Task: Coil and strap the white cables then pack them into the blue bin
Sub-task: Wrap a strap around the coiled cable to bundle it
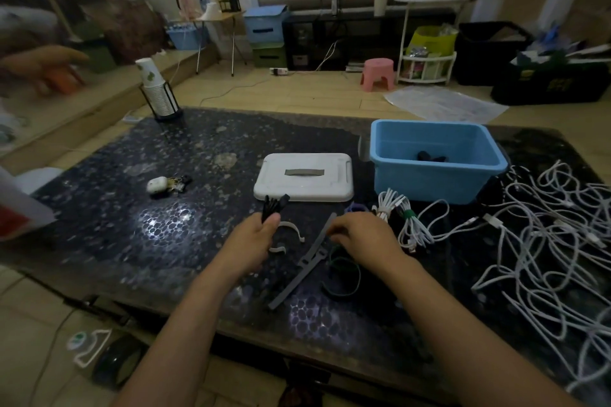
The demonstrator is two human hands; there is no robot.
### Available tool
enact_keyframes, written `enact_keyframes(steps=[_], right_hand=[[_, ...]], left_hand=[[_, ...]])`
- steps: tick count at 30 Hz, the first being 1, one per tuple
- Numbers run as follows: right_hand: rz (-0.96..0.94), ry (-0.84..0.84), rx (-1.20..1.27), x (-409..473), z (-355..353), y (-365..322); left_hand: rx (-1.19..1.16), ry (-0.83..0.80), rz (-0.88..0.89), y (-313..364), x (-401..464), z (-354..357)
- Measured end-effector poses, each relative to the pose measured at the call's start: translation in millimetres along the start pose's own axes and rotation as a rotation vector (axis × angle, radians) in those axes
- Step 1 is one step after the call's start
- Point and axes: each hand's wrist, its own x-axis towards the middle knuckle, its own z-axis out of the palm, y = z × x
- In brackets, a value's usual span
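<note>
On the dark pebble-patterned worktop [172, 228] the white cables [542, 241] lie mostly as a loose, tangled heap at the right edge, thin cords looping over one another with small plugs showing here and there. One bundle of white cables [393, 208] is already coiled and bound with a green strap, lying just in front of the blue bin [436, 175]. The bin stands open at the right rear, with something small and dark on its floor; its white lid [304, 177] lies flat beside it to the left. The left hand [254, 241] grips a bunch of black straps [272, 205], fingers curled round them so their ends stick up. The right hand [360, 236] rests knuckles-up on the worktop with fingers curled under; whether it pinches anything cannot be told. Between the hands lie grey straps [307, 261], white straps [292, 230] and a thin green loop [344, 274].
</note>
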Motion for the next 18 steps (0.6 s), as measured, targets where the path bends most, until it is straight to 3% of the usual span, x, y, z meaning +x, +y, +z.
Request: enact_keyframes(steps=[6,14,18], right_hand=[[-0.061,0.005,0.008,9.9,15.7,-18.1],[-0.111,-0.003,-0.281,20.7,38.9,-25.4],[-0.077,-0.002,-0.162,20.9,38.8,-23.6]], left_hand=[[-0.013,0.017,-0.018,-5.7,5.3,4.5],[-0.010,0.006,0.011,-14.2,7.0,2.8],[0.010,0.002,0.005,-20.4,9.8,1.9]])
